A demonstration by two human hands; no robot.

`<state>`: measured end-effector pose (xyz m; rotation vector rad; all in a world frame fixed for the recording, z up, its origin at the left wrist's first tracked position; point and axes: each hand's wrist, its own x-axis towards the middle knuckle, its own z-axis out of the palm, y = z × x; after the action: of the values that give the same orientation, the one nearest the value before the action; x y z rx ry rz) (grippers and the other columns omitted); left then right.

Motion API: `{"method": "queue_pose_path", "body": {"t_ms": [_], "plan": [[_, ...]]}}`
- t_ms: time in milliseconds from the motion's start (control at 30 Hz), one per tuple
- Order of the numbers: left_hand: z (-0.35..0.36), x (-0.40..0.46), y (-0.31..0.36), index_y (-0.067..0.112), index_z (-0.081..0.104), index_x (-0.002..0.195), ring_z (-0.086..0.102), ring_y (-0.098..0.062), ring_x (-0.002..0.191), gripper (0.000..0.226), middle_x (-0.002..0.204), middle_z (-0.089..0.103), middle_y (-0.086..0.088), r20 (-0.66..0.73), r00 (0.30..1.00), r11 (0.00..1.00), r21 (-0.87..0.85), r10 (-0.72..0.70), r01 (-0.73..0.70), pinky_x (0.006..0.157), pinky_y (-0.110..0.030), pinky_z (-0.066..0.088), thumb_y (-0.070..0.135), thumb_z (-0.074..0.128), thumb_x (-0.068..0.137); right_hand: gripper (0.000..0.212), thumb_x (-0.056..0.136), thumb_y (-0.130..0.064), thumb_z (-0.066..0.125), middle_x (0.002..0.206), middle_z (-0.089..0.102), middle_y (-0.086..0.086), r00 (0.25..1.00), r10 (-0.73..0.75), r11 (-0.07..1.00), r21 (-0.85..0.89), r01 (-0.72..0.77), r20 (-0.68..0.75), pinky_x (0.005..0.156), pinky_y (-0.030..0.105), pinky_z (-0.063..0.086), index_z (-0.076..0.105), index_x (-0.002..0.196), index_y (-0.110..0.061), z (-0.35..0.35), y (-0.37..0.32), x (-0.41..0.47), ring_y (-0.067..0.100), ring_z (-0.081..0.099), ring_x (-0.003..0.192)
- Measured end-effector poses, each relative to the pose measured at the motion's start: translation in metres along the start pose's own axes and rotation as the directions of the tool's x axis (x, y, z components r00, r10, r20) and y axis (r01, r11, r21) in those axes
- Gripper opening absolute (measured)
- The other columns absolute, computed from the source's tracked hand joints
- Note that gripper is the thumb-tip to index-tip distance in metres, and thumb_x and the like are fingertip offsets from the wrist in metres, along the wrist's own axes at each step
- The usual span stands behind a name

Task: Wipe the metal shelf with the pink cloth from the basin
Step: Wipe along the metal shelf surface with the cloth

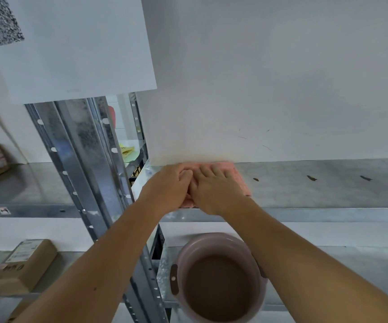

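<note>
The pink cloth (238, 177) lies flat on the metal shelf (316, 185), at its left end against the white wall. Both hands rest on top of it, side by side and touching. My left hand (168, 186) covers the cloth's left part with its fingers curled onto it. My right hand (211, 187) presses down with fingers spread flat. Only the cloth's right edge and a strip at the shelf's front edge show. The pink basin (221, 276) stands on the lower shelf below my right forearm; its inside looks dark.
A perforated metal upright (83, 164) rises left of the hands. Dark spots (312, 178) mark the shelf to the right. Cardboard boxes (25, 264) sit on the neighbouring shelves at left. A white panel (71, 47) hangs above.
</note>
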<state>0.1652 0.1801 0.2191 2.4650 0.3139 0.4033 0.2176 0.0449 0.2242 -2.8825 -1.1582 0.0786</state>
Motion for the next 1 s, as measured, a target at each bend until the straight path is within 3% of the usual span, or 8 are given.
{"method": "queue_pose_path", "body": {"t_ms": [67,267,467,633,800,867,933,1000], "plan": [[0.001,-0.003,0.002,0.043,0.064,0.128,0.069,-0.015,0.099,0.038,0.11,0.073,0.011,0.006,1.0,1.0,0.017,0.024,-0.024,0.09,-0.044,0.056,0.039,0.038,0.101,0.063,0.113,-0.04,0.014,0.18,0.006,0.01,1.0,0.007,1.0,0.007,-0.007,-0.016,0.132,0.062,0.01,0.003,0.17,-0.017,0.003,0.004,-0.006,0.039,0.002,0.167],[0.017,-0.006,0.014,0.038,0.059,0.137,0.059,-0.018,0.12,0.04,0.134,0.065,0.007,0.022,0.992,0.974,0.188,0.123,-0.125,0.107,-0.053,0.044,0.048,0.043,0.102,0.064,0.113,-0.045,0.01,0.181,0.001,0.008,0.999,0.031,0.998,-0.045,-0.032,-0.016,0.134,0.059,0.007,0.003,0.171,-0.019,0.021,0.036,-0.051,0.034,-0.002,0.168],[0.033,0.001,0.038,0.036,0.057,0.141,0.056,-0.022,0.126,0.045,0.139,0.064,0.003,0.049,0.988,0.954,0.258,0.148,-0.156,0.108,-0.051,0.041,0.054,0.038,0.103,0.061,0.115,-0.038,0.014,0.181,-0.002,0.008,0.992,0.123,0.992,0.021,-0.124,0.029,0.133,0.06,0.005,0.004,0.171,-0.016,-0.007,0.06,-0.034,0.034,-0.005,0.168],[0.04,-0.001,0.042,0.039,0.057,0.139,0.056,-0.018,0.125,0.041,0.137,0.064,0.008,0.055,0.978,0.942,0.261,0.202,-0.209,0.107,-0.049,0.043,0.051,0.039,0.104,0.073,0.104,-0.051,-0.007,0.181,-0.003,0.003,0.988,0.147,0.989,0.007,-0.147,-0.046,0.135,0.056,0.004,0.001,0.171,-0.022,0.025,0.07,-0.079,0.029,-0.005,0.168],[0.043,-0.002,0.044,0.036,0.052,0.147,0.051,-0.022,0.133,0.05,0.146,0.059,0.004,0.07,0.977,0.938,0.273,0.2,-0.212,0.111,-0.051,0.039,0.056,0.038,0.104,0.059,0.114,-0.039,0.024,0.179,0.017,0.006,0.983,0.181,0.976,0.127,-0.175,-0.042,0.134,0.055,0.01,0.02,0.169,-0.018,-0.001,0.087,-0.044,0.03,0.011,0.167],[0.044,-0.002,0.045,0.037,0.051,0.148,0.05,-0.022,0.134,0.051,0.147,0.058,0.004,0.07,0.978,0.939,0.273,0.196,-0.208,0.112,-0.051,0.038,0.058,0.038,0.103,0.057,0.115,-0.036,0.027,0.179,0.018,0.006,0.983,0.177,0.974,0.154,-0.168,-0.045,0.133,0.054,0.01,0.022,0.168,-0.016,-0.008,0.092,-0.039,0.03,0.012,0.166],[0.046,-0.002,0.044,0.038,0.051,0.146,0.05,-0.022,0.134,0.049,0.146,0.058,0.005,0.075,0.977,0.938,0.274,0.199,-0.212,0.112,-0.051,0.037,0.057,0.038,0.102,0.063,0.113,-0.042,0.014,0.18,0.012,0.008,0.985,0.169,0.979,0.117,-0.164,-0.028,0.134,0.056,0.009,0.018,0.169,-0.015,-0.001,0.093,-0.056,0.032,0.007,0.167],[0.047,-0.002,0.041,0.039,0.05,0.146,0.048,-0.022,0.136,0.049,0.148,0.057,0.006,0.08,0.976,0.936,0.278,0.204,-0.218,0.113,-0.053,0.036,0.058,0.037,0.103,0.086,0.096,-0.055,-0.013,0.181,0.002,0.008,0.991,0.132,0.991,-0.004,-0.132,-0.021,0.134,0.057,0.007,0.007,0.17,-0.017,0.016,0.09,-0.081,0.033,0.0,0.168]]}}
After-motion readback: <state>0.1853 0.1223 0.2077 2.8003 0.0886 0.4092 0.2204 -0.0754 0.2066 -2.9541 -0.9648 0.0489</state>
